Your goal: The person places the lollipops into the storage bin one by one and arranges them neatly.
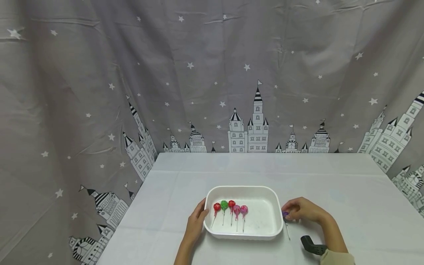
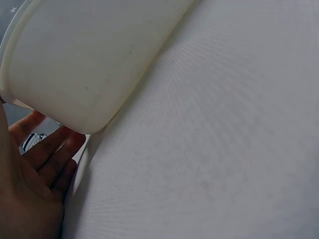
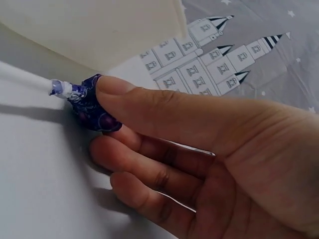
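Observation:
A white rectangular tray [image 1: 265, 230] sits on the white-covered table and holds several lollipops [image 1: 230, 208] in red, green and pink wrappers, laid in a row at its left side. My left hand [image 1: 198, 219] rests with straight fingers against the tray's left wall [image 2: 75, 64]. My right hand [image 1: 303, 210] is just right of the tray and pinches the head of a purple-wrapped lollipop [image 1: 285, 214] between thumb and fingers. In the right wrist view the thumb lies over the purple lollipop [image 3: 92, 107], low over the cloth. Its stick [image 1: 288, 232] points toward me.
A dark wrist strap [image 1: 311, 246] shows on my right forearm. A grey curtain [image 1: 212, 73] printed with stars and castles hangs behind and beside the table. The table's cloth [image 1: 331, 184] stretches back and to the right of the tray.

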Demonstrator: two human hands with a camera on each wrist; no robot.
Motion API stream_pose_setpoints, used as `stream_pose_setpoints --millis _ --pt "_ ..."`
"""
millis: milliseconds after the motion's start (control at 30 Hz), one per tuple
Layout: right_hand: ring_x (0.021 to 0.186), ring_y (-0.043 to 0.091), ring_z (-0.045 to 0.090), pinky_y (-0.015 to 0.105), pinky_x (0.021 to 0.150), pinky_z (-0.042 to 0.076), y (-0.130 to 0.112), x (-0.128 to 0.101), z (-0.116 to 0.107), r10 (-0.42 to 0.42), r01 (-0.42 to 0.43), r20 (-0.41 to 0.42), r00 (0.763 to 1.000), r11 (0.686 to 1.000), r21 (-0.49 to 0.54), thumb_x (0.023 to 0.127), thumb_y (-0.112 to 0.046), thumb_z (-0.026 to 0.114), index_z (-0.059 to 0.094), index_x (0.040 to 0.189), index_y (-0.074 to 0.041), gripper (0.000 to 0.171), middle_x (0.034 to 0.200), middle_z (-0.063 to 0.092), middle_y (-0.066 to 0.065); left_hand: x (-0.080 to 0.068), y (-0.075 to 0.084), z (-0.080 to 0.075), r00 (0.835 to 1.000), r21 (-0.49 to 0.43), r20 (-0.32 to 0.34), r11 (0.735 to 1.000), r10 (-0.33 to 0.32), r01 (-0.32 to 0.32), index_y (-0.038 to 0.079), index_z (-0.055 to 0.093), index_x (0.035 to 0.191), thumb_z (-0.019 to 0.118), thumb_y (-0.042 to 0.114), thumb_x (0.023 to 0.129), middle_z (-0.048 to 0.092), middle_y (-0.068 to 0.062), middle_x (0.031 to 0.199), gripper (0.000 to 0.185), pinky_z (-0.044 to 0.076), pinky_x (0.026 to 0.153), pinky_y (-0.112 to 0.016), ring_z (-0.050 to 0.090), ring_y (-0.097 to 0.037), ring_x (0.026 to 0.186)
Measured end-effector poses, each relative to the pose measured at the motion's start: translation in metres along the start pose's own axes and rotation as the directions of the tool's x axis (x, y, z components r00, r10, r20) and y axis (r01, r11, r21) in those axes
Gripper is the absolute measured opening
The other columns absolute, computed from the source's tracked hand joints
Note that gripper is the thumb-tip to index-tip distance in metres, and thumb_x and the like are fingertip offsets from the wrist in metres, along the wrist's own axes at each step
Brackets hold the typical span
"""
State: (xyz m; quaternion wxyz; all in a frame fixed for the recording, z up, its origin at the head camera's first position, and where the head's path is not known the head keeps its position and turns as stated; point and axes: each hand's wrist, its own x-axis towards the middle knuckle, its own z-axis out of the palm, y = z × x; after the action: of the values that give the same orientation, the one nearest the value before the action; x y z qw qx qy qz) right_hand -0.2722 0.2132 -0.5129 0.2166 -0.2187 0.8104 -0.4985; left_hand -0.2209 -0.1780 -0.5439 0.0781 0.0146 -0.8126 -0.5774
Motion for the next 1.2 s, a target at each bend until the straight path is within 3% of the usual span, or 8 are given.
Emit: stream_pose_setpoints --millis 200,500,633,967,1200 --pt "0.071 0.017 0.060 0.029 0.058 0.053 -0.002 -0.010 -0.007 -0.005 0.005 -0.020 1.000 1.000 0.026 0.077 -0.007 0.070 0.062 0.105 0.007 0.033 0.095 0.065 0.013 0.000 -0.001 0.000 1.000 0.006 -0.001 1.000 0.024 -0.024 0.006 0.046 0.135 0.050 0.027 0.094 0.045 -0.017 0.136 0.046 0.031 0.104 -0.048 0.040 -0.034 0.126" --pt "0.076 0.017 0.064 0.024 0.068 0.049 -0.018 -0.026 -0.021 -0.043 0.039 -0.100 0.994 0.998 -0.045 0.078 -0.012 0.071 0.062 0.106 0.005 0.034 0.094 0.065 0.011 0.001 -0.003 0.001 1.000 -0.001 -0.007 1.000 0.020 -0.020 0.008 0.046 0.135 0.050 0.025 0.093 0.045 -0.014 0.137 0.045 0.031 0.104 -0.046 0.040 -0.032 0.127" --pt "0.073 0.017 0.062 0.026 0.067 0.051 -0.032 -0.028 -0.027 -0.067 0.057 -0.129 0.989 0.995 -0.076 0.080 -0.015 0.071 0.063 0.105 0.003 0.032 0.089 0.065 0.009 0.002 -0.004 0.001 1.000 -0.006 -0.006 1.000 0.017 -0.017 0.008 0.046 0.135 0.050 0.026 0.094 0.045 -0.015 0.137 0.046 0.031 0.104 -0.046 0.039 -0.032 0.127" --pt "0.075 0.026 0.063 0.034 0.069 0.055 -0.073 -0.011 -0.031 -0.157 0.146 -0.115 0.981 0.984 -0.099 0.081 -0.018 0.071 0.063 0.105 0.000 0.031 0.084 0.066 0.008 0.002 -0.003 0.001 1.000 -0.018 -0.003 1.000 0.008 -0.008 0.010 0.046 0.135 0.051 0.026 0.094 0.045 -0.014 0.138 0.045 0.031 0.105 -0.045 0.039 -0.031 0.128" --pt "0.077 0.024 0.063 0.027 0.070 0.054 -0.087 0.012 -0.019 -0.165 0.157 -0.099 0.981 0.984 -0.087 0.080 -0.017 0.072 0.064 0.106 -0.001 0.031 0.088 0.066 0.009 0.002 -0.003 0.002 1.000 -0.013 -0.004 1.000 -0.002 0.002 0.008 0.046 0.136 0.050 0.025 0.093 0.045 -0.015 0.137 0.046 0.031 0.104 -0.047 0.039 -0.033 0.127"
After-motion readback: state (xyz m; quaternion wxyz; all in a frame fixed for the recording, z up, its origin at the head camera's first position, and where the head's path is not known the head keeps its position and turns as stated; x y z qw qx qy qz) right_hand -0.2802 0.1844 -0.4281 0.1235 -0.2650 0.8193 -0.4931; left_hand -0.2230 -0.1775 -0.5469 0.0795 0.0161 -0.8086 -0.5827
